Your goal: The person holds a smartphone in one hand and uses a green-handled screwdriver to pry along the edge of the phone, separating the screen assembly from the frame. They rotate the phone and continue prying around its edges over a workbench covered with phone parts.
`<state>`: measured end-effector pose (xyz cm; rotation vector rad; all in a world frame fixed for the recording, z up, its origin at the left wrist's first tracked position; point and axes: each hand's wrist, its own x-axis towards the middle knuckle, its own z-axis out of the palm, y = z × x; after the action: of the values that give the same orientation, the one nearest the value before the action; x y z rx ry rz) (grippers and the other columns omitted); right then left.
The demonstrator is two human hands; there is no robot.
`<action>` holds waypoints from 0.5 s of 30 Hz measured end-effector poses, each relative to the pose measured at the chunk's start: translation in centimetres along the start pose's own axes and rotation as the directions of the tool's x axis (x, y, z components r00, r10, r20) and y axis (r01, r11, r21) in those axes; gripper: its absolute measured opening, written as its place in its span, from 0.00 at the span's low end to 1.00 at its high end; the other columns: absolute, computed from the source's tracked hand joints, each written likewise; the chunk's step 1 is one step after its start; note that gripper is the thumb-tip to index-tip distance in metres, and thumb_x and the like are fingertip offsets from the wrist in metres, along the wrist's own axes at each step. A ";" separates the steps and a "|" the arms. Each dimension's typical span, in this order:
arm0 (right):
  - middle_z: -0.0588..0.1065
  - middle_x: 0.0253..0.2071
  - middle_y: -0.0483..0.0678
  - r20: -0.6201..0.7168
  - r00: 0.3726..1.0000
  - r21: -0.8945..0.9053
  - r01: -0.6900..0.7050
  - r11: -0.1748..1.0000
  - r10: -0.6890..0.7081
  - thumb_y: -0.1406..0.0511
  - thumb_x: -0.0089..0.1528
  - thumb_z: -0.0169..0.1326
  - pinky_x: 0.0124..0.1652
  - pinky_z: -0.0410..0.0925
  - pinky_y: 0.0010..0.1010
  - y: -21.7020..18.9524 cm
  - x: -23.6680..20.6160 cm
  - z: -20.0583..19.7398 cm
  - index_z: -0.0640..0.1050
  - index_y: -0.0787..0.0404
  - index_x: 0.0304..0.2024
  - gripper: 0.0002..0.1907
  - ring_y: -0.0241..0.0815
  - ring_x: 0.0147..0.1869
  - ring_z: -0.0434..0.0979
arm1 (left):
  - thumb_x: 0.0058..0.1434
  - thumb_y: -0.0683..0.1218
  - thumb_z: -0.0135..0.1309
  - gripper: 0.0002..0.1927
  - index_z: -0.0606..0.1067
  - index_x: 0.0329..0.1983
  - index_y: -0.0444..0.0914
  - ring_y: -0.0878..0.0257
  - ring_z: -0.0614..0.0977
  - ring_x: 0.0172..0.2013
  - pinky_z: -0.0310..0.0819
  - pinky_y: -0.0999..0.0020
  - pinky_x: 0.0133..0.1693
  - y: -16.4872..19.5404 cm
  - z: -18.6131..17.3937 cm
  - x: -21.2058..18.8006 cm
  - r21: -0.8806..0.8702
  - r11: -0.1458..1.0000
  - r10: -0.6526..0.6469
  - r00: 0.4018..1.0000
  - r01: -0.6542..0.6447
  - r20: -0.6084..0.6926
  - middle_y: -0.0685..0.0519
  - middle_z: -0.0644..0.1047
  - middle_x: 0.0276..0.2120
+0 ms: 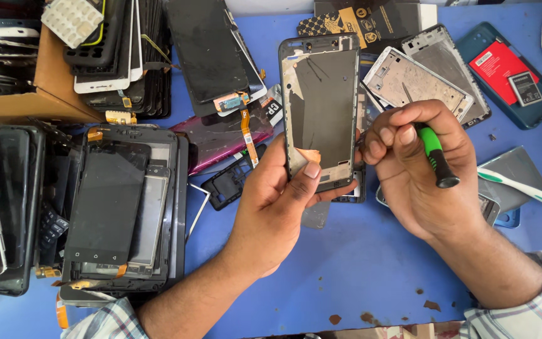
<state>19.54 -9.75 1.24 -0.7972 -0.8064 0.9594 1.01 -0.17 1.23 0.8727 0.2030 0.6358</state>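
Left hand (271, 201) clamps a phone frame (320, 110) upright (thumb on its lower edge); right hand (418, 169) fists a green-handled screwdriver (435, 157)

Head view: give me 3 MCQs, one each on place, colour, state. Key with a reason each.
1. Where is the phone frame?
A. In the left hand, raised above the table
B. Flat on the table
C. In the cardboard box

2. What colour is the tool handle in the right hand?
A. Red
B. Green and black
C. Yellow

3. How does the frame stand?
A. Face down on the stack
B. Folded shut
C. Upright, inner side toward the camera

Key: A, thumb and fingers grip its lower end; B, green grip with black end; C, bare inner plate shows.
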 end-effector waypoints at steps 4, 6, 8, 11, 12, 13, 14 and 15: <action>0.70 0.44 0.45 0.041 0.999 0.021 -0.006 1.000 0.005 0.67 0.78 0.52 0.52 0.66 0.35 0.0 0.0 -0.1 0.74 0.59 0.51 0.02 0.37 0.46 0.68 | 0.78 0.41 0.41 0.16 0.62 0.67 0.33 0.59 0.78 0.57 0.77 0.50 0.62 -0.2 -0.1 -0.1 0.013 1.000 -0.004 0.999 0.005 -0.041 0.48 0.72 0.56; 0.69 0.43 0.44 0.051 0.999 0.030 -0.012 0.999 0.011 0.67 0.78 0.52 0.52 0.66 0.34 -0.1 0.1 -0.1 0.73 0.59 0.51 0.02 0.36 0.46 0.68 | 0.78 0.42 0.40 0.17 0.62 0.67 0.34 0.60 0.78 0.57 0.79 0.51 0.62 -0.2 -0.1 -0.1 0.018 1.000 0.004 0.999 -0.004 -0.033 0.48 0.72 0.55; 0.69 0.42 0.44 0.067 0.998 0.030 -0.015 0.999 0.013 0.66 0.78 0.52 0.53 0.66 0.34 -0.2 0.1 -0.1 0.73 0.58 0.50 0.02 0.36 0.46 0.68 | 0.78 0.43 0.41 0.16 0.63 0.65 0.33 0.58 0.79 0.55 0.80 0.50 0.60 -0.2 -0.1 0.0 0.058 0.998 -0.004 0.998 0.008 -0.070 0.47 0.73 0.54; 0.69 0.43 0.45 0.079 0.997 0.054 -0.030 0.998 0.026 0.65 0.79 0.52 0.52 0.66 0.34 -0.3 0.1 0.0 0.72 0.58 0.50 0.03 0.36 0.46 0.68 | 0.78 0.44 0.42 0.16 0.63 0.65 0.32 0.57 0.79 0.57 0.80 0.49 0.61 0.0 0.1 0.0 0.037 0.999 0.020 0.998 -0.018 -0.063 0.47 0.73 0.55; 0.70 0.43 0.45 0.078 0.996 0.061 -0.038 0.997 0.033 0.65 0.79 0.51 0.52 0.65 0.34 -0.2 0.1 0.0 0.72 0.59 0.50 0.04 0.37 0.46 0.68 | 0.78 0.44 0.43 0.17 0.63 0.65 0.31 0.57 0.79 0.59 0.80 0.49 0.62 0.2 0.1 0.0 0.016 0.999 0.035 0.998 -0.034 -0.051 0.47 0.73 0.56; 0.70 0.43 0.46 0.077 0.996 0.069 -0.045 0.997 0.040 0.65 0.79 0.51 0.51 0.65 0.34 -0.2 0.1 0.1 0.72 0.59 0.50 0.04 0.37 0.45 0.68 | 0.78 0.45 0.42 0.18 0.62 0.67 0.32 0.57 0.79 0.58 0.80 0.50 0.62 0.3 0.1 -0.1 0.026 0.999 0.040 0.998 -0.038 -0.056 0.47 0.73 0.56; 0.70 0.42 0.47 0.072 0.996 0.069 -0.053 0.996 0.048 0.65 0.79 0.51 0.50 0.65 0.34 -0.3 0.1 0.0 0.72 0.59 0.50 0.04 0.38 0.45 0.68 | 0.77 0.45 0.42 0.19 0.62 0.68 0.33 0.58 0.79 0.58 0.80 0.50 0.62 0.4 0.1 -0.1 0.036 0.998 0.044 0.997 -0.042 -0.062 0.48 0.73 0.57; 0.70 0.42 0.47 0.070 0.996 0.070 -0.059 0.996 0.054 0.65 0.79 0.51 0.50 0.65 0.34 -0.3 0.1 0.1 0.72 0.59 0.50 0.05 0.38 0.45 0.68 | 0.77 0.46 0.42 0.21 0.61 0.69 0.34 0.58 0.78 0.58 0.80 0.51 0.61 0.5 0.1 -0.2 0.045 0.998 0.048 0.997 -0.045 -0.067 0.48 0.73 0.58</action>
<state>19.59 -9.76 1.52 -0.7310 -0.8067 1.0647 0.75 -0.14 1.66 0.9002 0.2594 0.7073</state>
